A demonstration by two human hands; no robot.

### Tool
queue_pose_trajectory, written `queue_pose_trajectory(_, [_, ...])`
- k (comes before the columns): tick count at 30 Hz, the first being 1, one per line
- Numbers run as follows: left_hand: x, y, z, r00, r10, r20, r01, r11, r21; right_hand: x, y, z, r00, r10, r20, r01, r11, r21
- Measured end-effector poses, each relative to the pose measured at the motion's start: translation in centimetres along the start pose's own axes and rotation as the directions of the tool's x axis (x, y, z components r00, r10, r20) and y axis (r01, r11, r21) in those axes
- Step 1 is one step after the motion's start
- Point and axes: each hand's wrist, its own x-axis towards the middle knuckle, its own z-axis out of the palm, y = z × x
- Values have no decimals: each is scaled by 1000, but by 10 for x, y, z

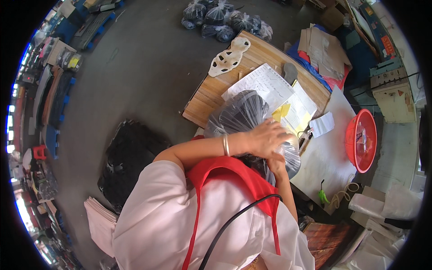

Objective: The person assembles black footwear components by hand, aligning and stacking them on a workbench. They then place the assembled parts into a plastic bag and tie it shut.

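Observation:
A clear plastic bag (237, 112) with dark contents bulges in front of my chest, against the near edge of the wooden tabletop. My left hand (269, 138) reaches across from the left, its fingers bent over the gathered plastic and slightly blurred. Just below it, my right hand (275, 164) grips the bag too, its fingers partly covered by the left hand. More crinkled, shiny plastic spreads out to the right of both hands. Written paper sheets (261, 83) and a yellow slip (281, 111) lie on the wooden tabletop (200, 103) beyond the bag.
A white perforated piece (229, 56) lies at the tabletop's far left. On the pale table to the right are a red basin (361, 141), a green-handled tool (323, 195) and a cord coil (344, 194). Filled bags (218, 18) stand on the floor beyond; a black sack (128, 157) sits left.

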Motion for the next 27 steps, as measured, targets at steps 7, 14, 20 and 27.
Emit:
queue_pose_trajectory(7, [-52,32,1,947,-124,298,77,984,162,-4,0,-1,934,317,-165,-283,938,200])
queue_pose_trajectory(14, [-43,8,0,972,-230,50,233,971,-51,-6,-7,-5,989,61,-136,-96,958,-271])
queue_pose_trajectory(20, [-31,-20,21,940,-246,235,299,927,-228,5,17,-25,986,-50,-159,-28,891,-452])
queue_pose_trajectory(27, [-37,-13,40,935,-297,193,308,951,-25,-5,2,-26,989,-147,12,136,881,-453])
